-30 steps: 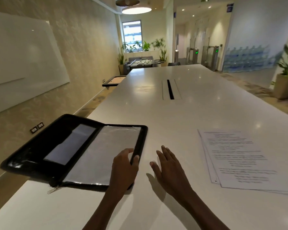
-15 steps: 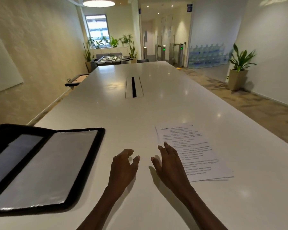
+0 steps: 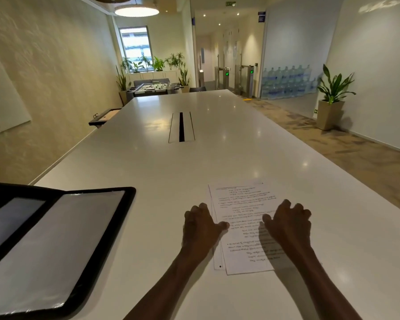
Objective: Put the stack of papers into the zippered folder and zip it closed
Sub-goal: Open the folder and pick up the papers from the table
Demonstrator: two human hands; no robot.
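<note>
A stack of printed white papers [image 3: 243,204] lies flat on the white table [image 3: 162,172], slightly fanned at its left edge. My left hand [image 3: 200,224] rests at the stack's left edge, thumb on the top sheet, fingers curled. My right hand [image 3: 286,224] lies over the stack's right side with fingers bent and apart. Neither hand has lifted the sheets. The black zippered folder [image 3: 97,239] lies open flat at the lower left, showing a grey plastic sleeve inside; its left half is cut off by the frame edge.
A cable slot [image 3: 181,127] is set into the table's middle. The table's left edge runs close to a beige wall. A potted plant [image 3: 331,100] stands on the floor at the right. A foosball table [image 3: 154,87] and more plants stand beyond the far end.
My left hand left the folder's edge and both hands moved right onto the paper stack. The view swung right, so the folder now sits further left.
</note>
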